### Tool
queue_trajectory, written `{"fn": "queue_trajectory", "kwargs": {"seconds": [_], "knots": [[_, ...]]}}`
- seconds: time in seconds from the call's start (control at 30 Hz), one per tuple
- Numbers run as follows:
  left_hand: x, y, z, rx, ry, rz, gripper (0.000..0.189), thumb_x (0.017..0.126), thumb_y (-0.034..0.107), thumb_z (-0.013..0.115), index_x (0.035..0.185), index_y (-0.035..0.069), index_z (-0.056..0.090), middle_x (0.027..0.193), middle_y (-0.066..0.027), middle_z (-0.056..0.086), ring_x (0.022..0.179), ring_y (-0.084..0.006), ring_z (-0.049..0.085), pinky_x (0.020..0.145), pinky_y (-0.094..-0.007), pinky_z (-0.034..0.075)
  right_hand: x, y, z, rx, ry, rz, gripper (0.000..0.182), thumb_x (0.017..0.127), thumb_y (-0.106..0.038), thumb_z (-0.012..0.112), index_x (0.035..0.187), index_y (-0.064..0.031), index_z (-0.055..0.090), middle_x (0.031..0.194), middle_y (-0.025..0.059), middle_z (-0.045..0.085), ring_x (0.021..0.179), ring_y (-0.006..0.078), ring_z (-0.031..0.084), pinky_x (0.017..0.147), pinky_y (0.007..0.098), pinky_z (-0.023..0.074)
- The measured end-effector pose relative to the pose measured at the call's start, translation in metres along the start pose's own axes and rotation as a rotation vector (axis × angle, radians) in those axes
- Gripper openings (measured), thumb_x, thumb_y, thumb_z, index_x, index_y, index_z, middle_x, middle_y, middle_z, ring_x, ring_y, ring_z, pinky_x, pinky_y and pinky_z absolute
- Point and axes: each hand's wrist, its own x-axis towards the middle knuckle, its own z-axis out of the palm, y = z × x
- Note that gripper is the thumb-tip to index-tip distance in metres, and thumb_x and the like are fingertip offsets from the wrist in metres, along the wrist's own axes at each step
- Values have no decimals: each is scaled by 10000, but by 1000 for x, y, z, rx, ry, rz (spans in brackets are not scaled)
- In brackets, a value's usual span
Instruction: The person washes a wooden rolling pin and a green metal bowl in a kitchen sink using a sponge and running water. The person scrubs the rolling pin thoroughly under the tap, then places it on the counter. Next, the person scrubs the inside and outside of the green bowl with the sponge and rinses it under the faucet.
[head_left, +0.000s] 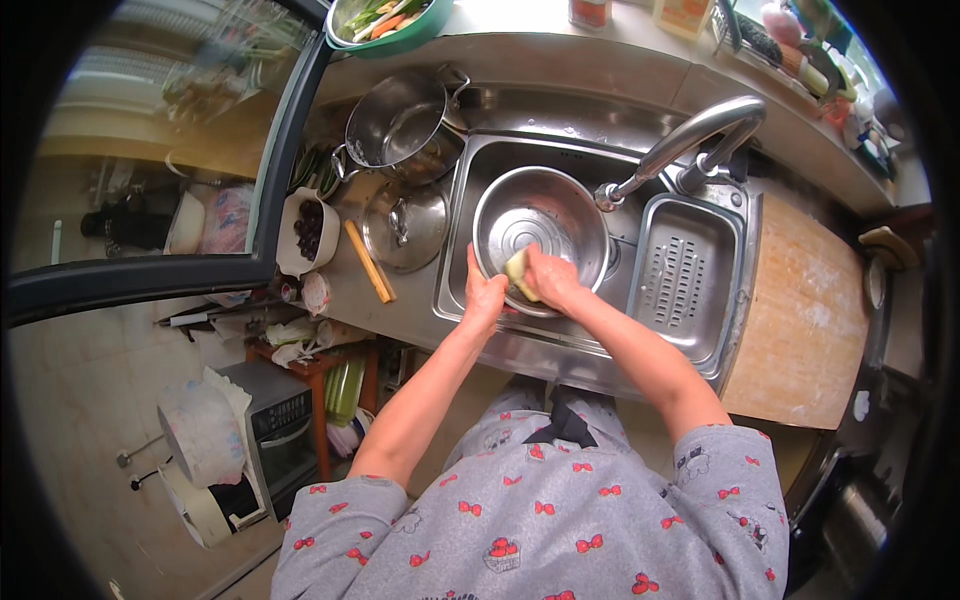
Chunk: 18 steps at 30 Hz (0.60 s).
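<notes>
A round stainless steel basin (551, 217) sits tilted towards me in the left bowl of the sink (469, 195). My left hand (484, 292) grips its near left rim, thumb over the edge. Inside, against the near wall, my right hand (551, 277) holds a yellowish sponge (517, 274). The fingers of that hand wrap the sponge and are partly hidden. Above the basin's right side hangs the spout of a chrome faucet (660, 161). I cannot tell whether water runs from it.
Left of the sink are a steel pot (397, 124), a glass lid (407, 225), wooden sticks (369, 261) and a white bowl of dark fruit (304, 251). A perforated steel tray (679, 281) fills the right bowl. Beyond it lies a wooden board (799, 315). An open window (266, 150) juts in from the left.
</notes>
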Motion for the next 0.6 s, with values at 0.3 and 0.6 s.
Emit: {"fn": "queue_trajectory", "kwargs": {"seconds": [0.3, 0.6], "knots": [[3, -8, 9, 113, -44, -45, 868, 769, -10, 475, 1512, 221, 89, 1215, -153, 508, 918, -266, 642, 518, -367, 621, 24, -22, 3, 159, 133, -185, 432, 798, -269, 669, 1131, -56, 496, 954, 169, 593, 917, 378, 598, 782, 473, 490], [3, -16, 3, 127, -130, 12, 960, 768, -8, 493, 1541, 169, -48, 1242, -162, 522, 867, -220, 632, 531, -338, 603, 43, 23, -7, 23, 542, -36, 377, 806, -213, 649, 1109, -69, 478, 991, 180, 594, 892, 396, 620, 781, 494, 497]]}}
